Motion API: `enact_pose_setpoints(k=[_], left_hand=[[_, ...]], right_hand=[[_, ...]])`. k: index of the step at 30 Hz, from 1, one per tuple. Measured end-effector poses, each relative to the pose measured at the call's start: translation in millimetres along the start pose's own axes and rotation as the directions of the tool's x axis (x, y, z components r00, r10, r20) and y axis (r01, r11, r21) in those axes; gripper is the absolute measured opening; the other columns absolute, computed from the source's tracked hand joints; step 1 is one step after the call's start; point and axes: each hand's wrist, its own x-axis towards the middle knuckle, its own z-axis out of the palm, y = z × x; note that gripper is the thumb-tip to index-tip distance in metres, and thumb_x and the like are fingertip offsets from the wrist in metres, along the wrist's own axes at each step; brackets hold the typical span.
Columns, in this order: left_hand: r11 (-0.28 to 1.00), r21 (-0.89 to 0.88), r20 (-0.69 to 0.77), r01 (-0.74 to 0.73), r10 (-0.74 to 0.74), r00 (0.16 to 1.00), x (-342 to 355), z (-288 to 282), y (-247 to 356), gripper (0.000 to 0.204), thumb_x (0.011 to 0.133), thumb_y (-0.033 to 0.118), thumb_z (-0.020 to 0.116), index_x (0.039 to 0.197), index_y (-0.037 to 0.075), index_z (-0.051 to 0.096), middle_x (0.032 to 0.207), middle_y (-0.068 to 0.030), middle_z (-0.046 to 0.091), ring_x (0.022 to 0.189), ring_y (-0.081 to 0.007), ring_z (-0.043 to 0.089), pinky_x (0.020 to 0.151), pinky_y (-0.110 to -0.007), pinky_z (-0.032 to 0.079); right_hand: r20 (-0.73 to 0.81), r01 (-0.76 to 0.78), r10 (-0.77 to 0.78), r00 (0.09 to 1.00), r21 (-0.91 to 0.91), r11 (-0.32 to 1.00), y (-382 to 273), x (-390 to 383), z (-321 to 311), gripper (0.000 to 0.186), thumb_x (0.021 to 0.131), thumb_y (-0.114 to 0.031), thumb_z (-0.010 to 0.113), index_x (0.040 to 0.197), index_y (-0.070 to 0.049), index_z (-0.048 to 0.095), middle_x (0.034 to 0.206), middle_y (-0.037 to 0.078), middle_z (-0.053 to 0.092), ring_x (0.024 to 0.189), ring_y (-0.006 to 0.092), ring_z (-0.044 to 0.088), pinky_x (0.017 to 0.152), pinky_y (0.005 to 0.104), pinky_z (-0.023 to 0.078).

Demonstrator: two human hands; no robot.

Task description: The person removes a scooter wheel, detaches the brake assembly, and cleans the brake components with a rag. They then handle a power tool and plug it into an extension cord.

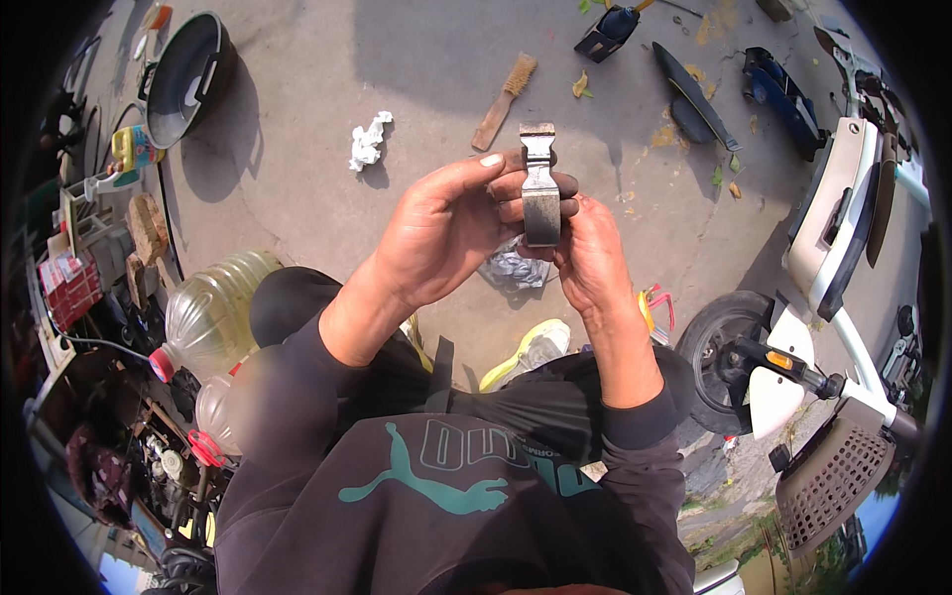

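In front of me I hold a metal brake shoe [541,210], upright, with bright worn metal at its narrow middle and a dark curved lower part. My left hand [442,220] reaches to it from the left, its thumb raised beside it and its blackened fingers passing behind it. From the right my right hand [589,250] grips its lower side; some of those fingers are hidden. Below the hands a crumpled clear plastic bag [516,268] lies on the ground. Past the brake shoe, a wooden-handled brush [504,102] rests on the concrete.
A white crumpled paper [370,141] and a black basin [186,89] are at the far left. Large plastic bottles [213,307] stand by my left leg. At right are a scooter [828,223] and its wheel [716,347]. Dark loose panels [694,94] lie at the far right.
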Motion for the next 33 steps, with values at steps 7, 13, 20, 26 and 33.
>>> enact_pose_setpoints(k=[7, 13, 20, 26, 33], left_hand=[[0.976, 0.106, -0.334, 0.190, -0.145, 0.931, -17, 18, -9, 0.047, 0.108, 0.037, 0.054, 0.133, -0.002, 0.059, 0.115, -0.0081, 0.069, 0.108, -0.0194, 0.065, 0.099, -0.040, 0.049], [0.953, 0.068, -0.405, 0.296, -0.245, 0.881, -67, 45, -28, 0.046, 0.104, 0.031, 0.056, 0.132, -0.006, 0.058, 0.116, -0.0165, 0.070, 0.101, -0.0239, 0.066, 0.093, -0.038, 0.051], [0.951, 0.241, -0.592, 0.191, -0.012, 0.806, -71, 53, -26, 0.041, 0.100, 0.024, 0.043, 0.122, -0.005, 0.060, 0.102, -0.0135, 0.071, 0.095, -0.0232, 0.066, 0.094, -0.038, 0.050], [0.892, 0.298, -0.732, 0.341, -0.016, 0.681, -89, 89, -24, 0.035, 0.100, 0.020, 0.040, 0.109, -0.004, 0.063, 0.087, -0.0107, 0.067, 0.086, -0.0235, 0.064, 0.090, -0.039, 0.050], [0.605, 0.434, -0.858, 0.668, 0.052, 0.510, -236, 117, 11, 0.034, 0.096, 0.023, 0.037, 0.103, 0.000, 0.062, 0.089, -0.0090, 0.067, 0.085, -0.0207, 0.065, 0.084, -0.036, 0.050]], right_hand=[[-0.179, -0.096, 0.116, 0.977, 0.119, 0.988, 10, -25, 4, 0.022, 0.106, -0.025, 0.055, 0.112, -0.006, 0.064, 0.084, -0.004, 0.060, 0.066, 0.0031, 0.057, 0.053, 0.0185, 0.046], [-0.299, -0.126, 0.216, 0.929, 0.294, 0.947, 32, -75, 39, 0.036, 0.111, -0.029, 0.049, 0.132, -0.001, 0.052, 0.107, 0.006, 0.063, 0.071, 0.0112, 0.060, 0.057, 0.0246, 0.050], [-0.533, 0.023, 0.055, 0.844, 0.139, 0.990, 60, -92, 58, 0.053, 0.109, -0.038, 0.053, 0.142, 0.003, 0.048, 0.122, 0.012, 0.061, 0.107, 0.0199, 0.060, 0.095, 0.0336, 0.049], [-0.399, -0.046, 0.099, 0.912, 0.140, 0.989, 127, -130, 58, 0.044, 0.107, -0.034, 0.056, 0.128, 0.004, 0.061, 0.107, 0.014, 0.071, 0.094, 0.0202, 0.068, 0.084, 0.0345, 0.054], [-0.326, -0.225, 0.137, 0.935, -0.249, 0.942, 114, -292, 29, 0.036, 0.103, -0.029, 0.061, 0.120, 0.003, 0.065, 0.093, 0.010, 0.073, 0.084, 0.0181, 0.070, 0.080, 0.0329, 0.055]])
